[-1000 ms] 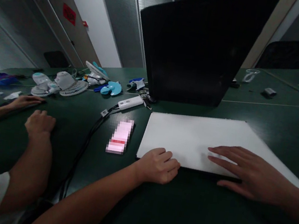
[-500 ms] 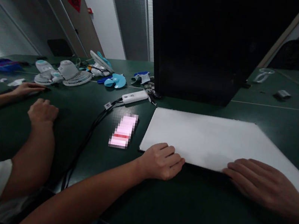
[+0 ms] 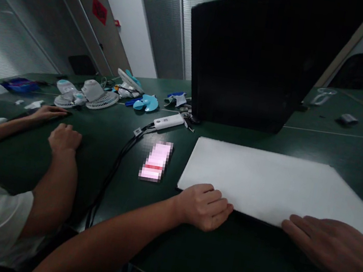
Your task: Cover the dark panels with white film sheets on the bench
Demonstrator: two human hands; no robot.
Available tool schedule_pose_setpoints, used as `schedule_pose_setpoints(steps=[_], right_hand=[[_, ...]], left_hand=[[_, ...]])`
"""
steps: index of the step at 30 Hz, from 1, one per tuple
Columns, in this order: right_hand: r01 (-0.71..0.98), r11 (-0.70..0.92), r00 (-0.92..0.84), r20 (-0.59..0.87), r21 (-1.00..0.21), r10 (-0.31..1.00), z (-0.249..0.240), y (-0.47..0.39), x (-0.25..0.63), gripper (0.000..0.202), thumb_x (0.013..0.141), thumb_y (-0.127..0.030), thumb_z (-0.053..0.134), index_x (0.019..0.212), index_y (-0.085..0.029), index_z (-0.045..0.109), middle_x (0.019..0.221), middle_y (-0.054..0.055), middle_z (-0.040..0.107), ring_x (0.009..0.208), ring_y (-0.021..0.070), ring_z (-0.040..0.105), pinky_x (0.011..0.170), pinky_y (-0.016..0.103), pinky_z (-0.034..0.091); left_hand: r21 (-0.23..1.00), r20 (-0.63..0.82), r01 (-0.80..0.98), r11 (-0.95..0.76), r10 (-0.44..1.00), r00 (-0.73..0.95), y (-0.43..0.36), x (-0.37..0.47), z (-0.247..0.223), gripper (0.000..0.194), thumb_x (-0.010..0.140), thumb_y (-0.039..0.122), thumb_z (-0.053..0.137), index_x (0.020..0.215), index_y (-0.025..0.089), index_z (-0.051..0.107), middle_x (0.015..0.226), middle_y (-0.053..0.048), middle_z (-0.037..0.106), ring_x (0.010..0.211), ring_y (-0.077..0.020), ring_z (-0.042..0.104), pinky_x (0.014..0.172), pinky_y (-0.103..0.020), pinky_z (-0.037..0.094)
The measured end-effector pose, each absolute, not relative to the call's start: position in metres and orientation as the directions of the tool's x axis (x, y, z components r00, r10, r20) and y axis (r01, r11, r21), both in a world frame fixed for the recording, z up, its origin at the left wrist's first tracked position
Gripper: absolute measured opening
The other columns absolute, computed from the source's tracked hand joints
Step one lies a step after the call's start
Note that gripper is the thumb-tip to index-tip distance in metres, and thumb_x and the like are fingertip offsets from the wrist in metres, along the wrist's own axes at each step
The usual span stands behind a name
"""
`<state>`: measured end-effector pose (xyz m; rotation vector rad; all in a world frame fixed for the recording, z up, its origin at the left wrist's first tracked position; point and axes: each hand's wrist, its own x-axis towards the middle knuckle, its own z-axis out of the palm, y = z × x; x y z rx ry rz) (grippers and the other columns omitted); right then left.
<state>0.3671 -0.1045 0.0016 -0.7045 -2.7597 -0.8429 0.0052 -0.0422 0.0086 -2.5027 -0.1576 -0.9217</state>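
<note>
Fan parts (image 3: 86, 95) are scattered at the far left of the green table (image 3: 250, 266), and a co-worker's two hands (image 3: 64, 138) rest on the tabletop there, apart from the work. A black cable (image 3: 109, 175) runs down from a white adapter (image 3: 169, 121), and a pink card (image 3: 157, 160) lies just beside the white board (image 3: 273, 185), which lies flat in front of a tall black box (image 3: 259, 56). The left hand (image 3: 206, 206) is curled loosely at the board's near left corner, fingers bent over its edge and touching it. The right hand (image 3: 336, 248) is laid flat and spread at the near edge further right. For a clean lift, both hands are best kept level and the edge gripped evenly, so the board is not bent.
</note>
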Motion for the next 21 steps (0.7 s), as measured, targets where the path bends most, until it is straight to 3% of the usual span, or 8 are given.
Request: schedule_pose_setpoints(steps=[7, 11, 16, 21], right_hand=[[0.573, 0.713, -0.819, 0.321, 0.404, 0.475, -0.010, -0.154, 0.360, 0.049, 0.075, -0.011, 0.041, 0.110, -0.025, 0.072, 0.083, 0.005, 0.069, 0.056, 0.0142, 0.061, 0.048, 0.025, 0.047], [0.622, 0.712, -0.782, 0.311, 0.326, 0.541, -0.036, -0.174, 0.376, 0.058, 0.074, -0.019, 0.049, 0.127, -0.030, 0.071, 0.090, 0.005, 0.071, 0.062, 0.0170, 0.065, 0.049, 0.027, 0.053], [0.711, 0.664, -0.703, 0.225, 0.231, 0.675, -0.081, -0.189, 0.410, 0.080, 0.076, -0.027, 0.059, 0.153, -0.044, 0.050, 0.105, 0.005, 0.073, 0.072, 0.0225, 0.069, 0.055, 0.035, 0.060], [0.744, 0.649, -0.668, 0.230, 0.162, 0.708, -0.086, -0.187, 0.426, 0.086, 0.079, -0.029, 0.064, 0.156, -0.054, 0.036, 0.106, 0.003, 0.074, 0.076, 0.0244, 0.071, 0.059, 0.036, 0.062]], left_hand=[[-0.388, 0.528, 0.063, -0.919, -0.166, 0.833, -0.044, 0.010, 0.002, 0.010, 0.094, 0.017, 0.073, 0.084, 0.016, 0.072, 0.077, -0.002, 0.072, 0.065, -0.0111, 0.063, 0.054, -0.025, 0.046], [-0.385, 0.566, 0.013, -0.923, -0.225, 0.793, -0.048, 0.017, 0.006, 0.011, 0.094, 0.016, 0.073, 0.083, 0.016, 0.072, 0.079, -0.001, 0.072, 0.068, -0.0110, 0.064, 0.055, -0.025, 0.046], [-0.426, 0.529, -0.024, -0.904, -0.270, 0.804, -0.055, 0.021, 0.010, 0.004, 0.095, 0.020, 0.073, 0.096, 0.017, 0.076, 0.097, -0.003, 0.074, 0.076, -0.0108, 0.065, 0.060, -0.025, 0.050], [-0.471, 0.537, 0.022, -0.882, -0.266, 0.800, -0.062, 0.023, 0.010, 0.015, 0.095, 0.025, 0.074, 0.109, 0.020, 0.076, 0.098, -0.002, 0.073, 0.074, -0.0105, 0.064, 0.056, -0.026, 0.047]])
